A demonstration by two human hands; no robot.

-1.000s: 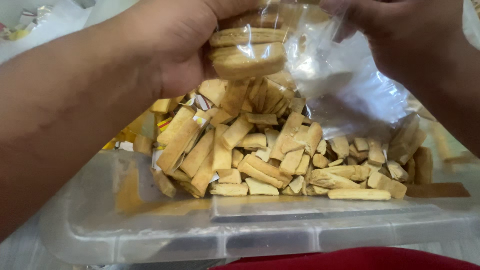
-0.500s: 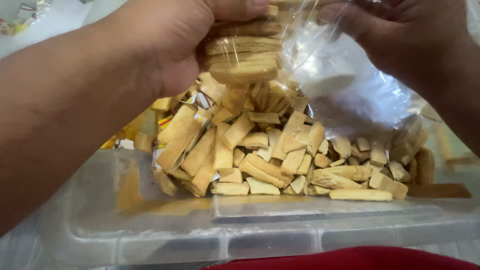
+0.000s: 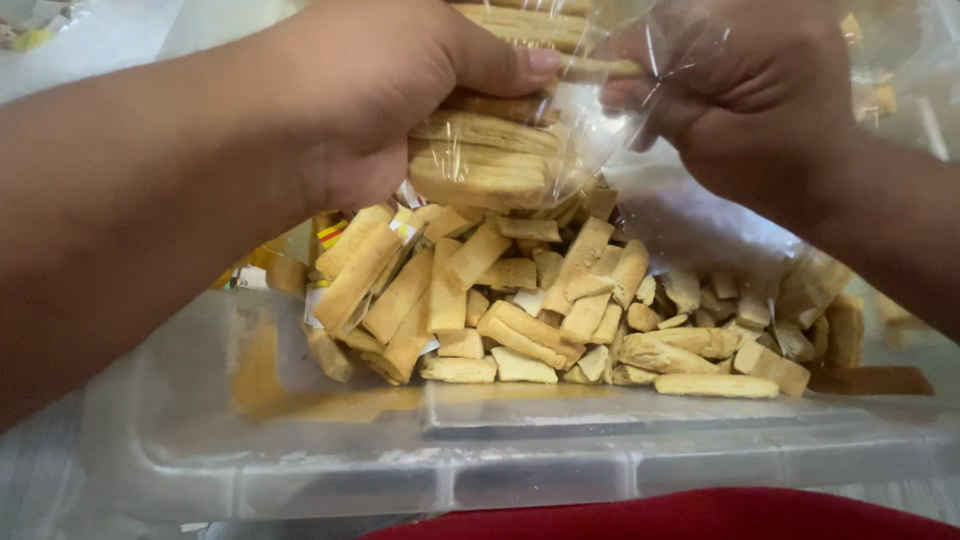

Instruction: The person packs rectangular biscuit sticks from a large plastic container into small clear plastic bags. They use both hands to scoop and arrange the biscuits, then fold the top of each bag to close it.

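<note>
head view, looking down into a clear plastic tub (image 3: 300, 470) on the worktop. left hand (image 3: 400, 100) sits top centre, fingers clamped around a stack of flat biscuits (image 3: 480, 165) that are inside a clear plastic bag (image 3: 600, 110); thumb lies across the top of the stack, pressing the film down. right hand (image 3: 760, 90) is top right, fingers pinched together on the bag film just beside the stack, on its right side. bag and stack are held up above the tub, roughly over its middle, touching nothing below as far as i can tell.

tub holds a loose heap of pale yellow biscuit sticks (image 3: 540, 310), piled against the far wall and spreading right. more crumpled clear film (image 3: 700, 230) lies on the heap under the right hand. bits of torn yellow wrapper (image 3: 330, 235) show at the left edge of the heap. near part of the tub floor is bare with a yellowish stain. red cloth (image 3: 680, 515) along the bottom edge of frame, in front of the tub. top left corner is blurred, cannot make out what lies there.
</note>
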